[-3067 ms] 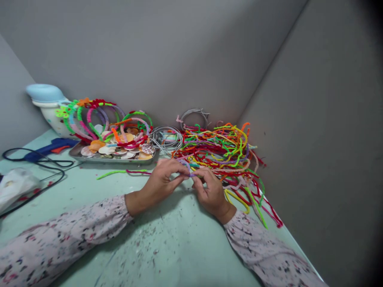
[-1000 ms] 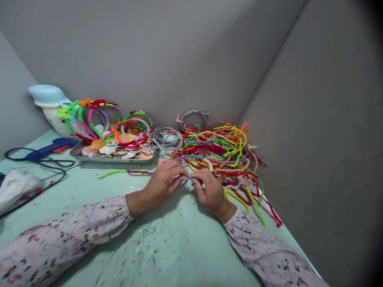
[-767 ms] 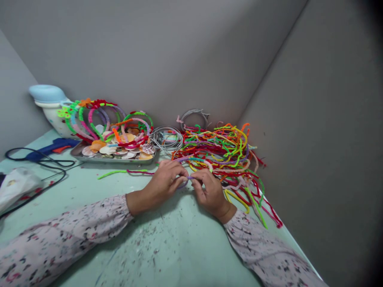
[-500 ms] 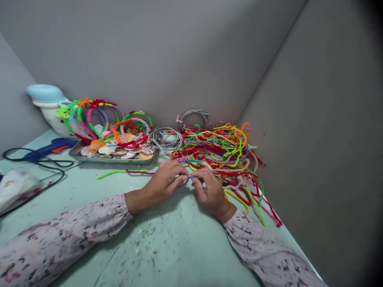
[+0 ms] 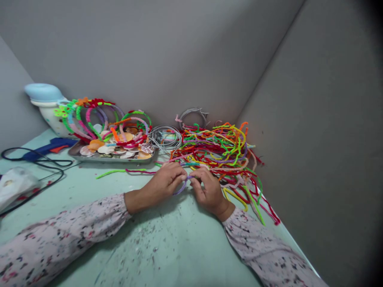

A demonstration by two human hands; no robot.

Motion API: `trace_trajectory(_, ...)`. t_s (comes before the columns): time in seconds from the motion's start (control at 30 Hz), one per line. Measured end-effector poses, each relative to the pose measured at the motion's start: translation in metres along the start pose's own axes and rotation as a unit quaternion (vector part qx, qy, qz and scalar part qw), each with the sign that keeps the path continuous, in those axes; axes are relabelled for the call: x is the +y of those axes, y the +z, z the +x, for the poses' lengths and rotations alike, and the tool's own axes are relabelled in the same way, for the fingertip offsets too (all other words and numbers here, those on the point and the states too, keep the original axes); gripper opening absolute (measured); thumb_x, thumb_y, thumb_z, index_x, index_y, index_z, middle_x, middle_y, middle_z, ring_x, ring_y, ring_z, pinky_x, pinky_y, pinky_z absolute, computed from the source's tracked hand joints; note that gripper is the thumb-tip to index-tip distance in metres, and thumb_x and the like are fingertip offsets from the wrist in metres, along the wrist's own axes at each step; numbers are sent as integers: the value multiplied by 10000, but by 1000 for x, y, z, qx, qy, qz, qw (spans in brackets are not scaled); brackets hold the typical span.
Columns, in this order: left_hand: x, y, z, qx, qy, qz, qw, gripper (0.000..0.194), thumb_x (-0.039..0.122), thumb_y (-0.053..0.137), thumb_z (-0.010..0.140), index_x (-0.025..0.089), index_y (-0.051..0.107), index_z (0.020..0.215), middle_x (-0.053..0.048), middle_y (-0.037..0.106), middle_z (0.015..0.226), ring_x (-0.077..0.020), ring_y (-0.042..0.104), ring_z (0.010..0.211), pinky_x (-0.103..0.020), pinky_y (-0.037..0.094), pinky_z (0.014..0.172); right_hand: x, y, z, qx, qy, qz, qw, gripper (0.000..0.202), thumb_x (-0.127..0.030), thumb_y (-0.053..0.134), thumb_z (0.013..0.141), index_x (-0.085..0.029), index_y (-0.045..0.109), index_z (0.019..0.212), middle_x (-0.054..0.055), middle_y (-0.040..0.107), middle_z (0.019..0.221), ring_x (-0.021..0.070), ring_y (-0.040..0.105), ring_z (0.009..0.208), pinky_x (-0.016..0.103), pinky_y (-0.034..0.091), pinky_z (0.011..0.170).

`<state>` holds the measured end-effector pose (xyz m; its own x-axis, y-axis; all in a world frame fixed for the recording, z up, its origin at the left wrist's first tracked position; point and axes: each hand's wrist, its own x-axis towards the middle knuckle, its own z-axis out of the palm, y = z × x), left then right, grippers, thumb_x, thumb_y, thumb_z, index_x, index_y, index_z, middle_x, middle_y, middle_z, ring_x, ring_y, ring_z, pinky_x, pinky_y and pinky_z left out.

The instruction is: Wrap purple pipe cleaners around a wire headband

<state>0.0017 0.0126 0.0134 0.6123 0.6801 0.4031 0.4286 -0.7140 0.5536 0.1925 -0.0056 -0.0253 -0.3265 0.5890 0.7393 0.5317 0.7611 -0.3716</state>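
Between my two hands, a purple fuzzy stem curves in a loop just above the table. My left hand is closed in a pinch on it, thumb against the fingers. Close by on the right, my right hand also pinches the purple stem between thumb and forefinger. Behind the fingers passes a pink and teal fuzzy band; whether it joins the purple stem cannot be made out. A large pile of coloured fuzzy stems lies just beyond my right hand.
A metal tray of shells and fuzzy headbands stands at the back left. Grey wire coils are beside it. Further left are a blue glue gun with a black cord, a white bottle and a plastic bag.
More of the purple stem now shows below my left fingers as a wider curve. My fingertips have moved slightly apart, and the view has shifted a little.
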Motion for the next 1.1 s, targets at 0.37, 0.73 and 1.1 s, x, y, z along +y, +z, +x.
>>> trace_trajectory(0.37, 0, -1, 0, 8, -1, -53, 999, 257, 301, 389, 943, 166, 578, 831, -27, 579, 812, -162, 515, 797, -319, 399, 802, -2, -2, 3, 8, 8, 9, 1000, 147, -152, 484, 881, -212, 543, 1002, 58, 591, 880, 196, 567, 852, 345, 496, 753)
trace_trajectory(0.73, 0, -2, -2, 15, -8, -67, 998, 178, 254, 449, 911, 172, 602, 871, -26, 589, 847, -168, 524, 835, -322, 401, 819, -6, -4, 6, 7, 29, 15, 999, 130, -163, 488, 882, -215, 547, 985, 55, 580, 875, 195, 558, 837, 339, 485, 737)
trace_trajectory(1.1, 1, -1, -2, -22, -12, -65, 998, 262, 299, 386, 942, 151, 571, 830, -26, 550, 804, -159, 497, 791, -294, 402, 748, -4, -3, 4, -1, 18, 17, 1000, 127, -168, 493, 881, -214, 550, 984, 53, 581, 867, 196, 562, 839, 339, 487, 736)
